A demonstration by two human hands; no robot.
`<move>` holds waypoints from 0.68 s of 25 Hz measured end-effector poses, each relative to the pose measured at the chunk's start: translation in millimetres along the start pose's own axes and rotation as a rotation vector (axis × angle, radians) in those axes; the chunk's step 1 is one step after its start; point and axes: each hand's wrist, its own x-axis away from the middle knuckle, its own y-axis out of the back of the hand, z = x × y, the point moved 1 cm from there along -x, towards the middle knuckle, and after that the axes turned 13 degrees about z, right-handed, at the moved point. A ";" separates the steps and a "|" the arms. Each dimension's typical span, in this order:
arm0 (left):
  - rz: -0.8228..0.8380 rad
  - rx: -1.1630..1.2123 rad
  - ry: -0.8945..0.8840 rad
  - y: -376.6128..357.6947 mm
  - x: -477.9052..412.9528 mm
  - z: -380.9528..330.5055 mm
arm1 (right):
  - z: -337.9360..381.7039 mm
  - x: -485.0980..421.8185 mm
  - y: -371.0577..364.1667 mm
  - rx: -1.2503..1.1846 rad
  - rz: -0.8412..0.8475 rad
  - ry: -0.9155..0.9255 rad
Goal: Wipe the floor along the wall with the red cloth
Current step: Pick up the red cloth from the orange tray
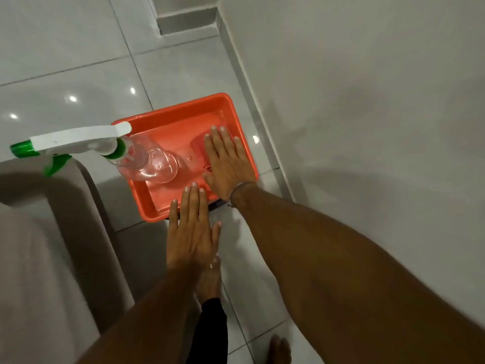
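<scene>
An orange-red tray (147,203) sits on the tiled floor close to the wall. In its right part lies the red cloth (197,148), mostly hidden under my right hand (227,164), which hovers flat over it with fingers spread. My left hand (191,229) is held flat and open over the tray's near edge, holding nothing. A clear spray bottle (147,160) with a white and green trigger head stands in the tray's left part.
The white wall (367,101) and its grey skirting (262,122) run along the right. A beige sofa arm (47,232) fills the left. My bare feet (210,279) stand on the tiles (65,48) below the tray.
</scene>
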 end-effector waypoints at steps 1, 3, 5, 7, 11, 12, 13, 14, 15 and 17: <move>-0.006 0.001 0.008 -5.2 -4.0 2.1 | -0.3 -9.4 -4.0 0.039 0.032 0.000; -0.003 0.026 0.036 -11.4 -9.8 4.8 | -5.5 -22.1 -10.6 0.051 0.090 0.008; -0.027 0.022 0.034 -18.3 -13.5 2.8 | -9.3 -30.6 -16.6 0.048 0.135 0.036; -0.041 0.027 0.029 -19.9 -14.5 2.8 | -6.9 -35.1 -20.7 0.027 0.136 0.037; -0.038 0.016 0.027 -20.9 -15.0 4.4 | -2.7 -43.0 -24.5 0.004 0.133 -0.001; -0.033 0.018 0.025 -20.4 -14.7 3.6 | -3.7 -43.9 -23.8 0.005 0.139 0.006; -0.031 0.013 0.025 -19.9 -15.2 3.6 | -6.5 -43.9 -21.3 0.010 0.145 0.013; -0.033 0.006 0.026 -19.5 -15.2 4.3 | -9.5 -42.9 -18.6 0.008 0.140 0.022; -0.043 -0.002 0.028 -19.3 -15.5 4.8 | -11.4 -41.2 -15.1 0.008 0.115 0.033; -0.077 -0.014 0.039 -18.4 -12.7 3.1 | -11.5 -29.0 -7.1 -0.010 0.012 0.068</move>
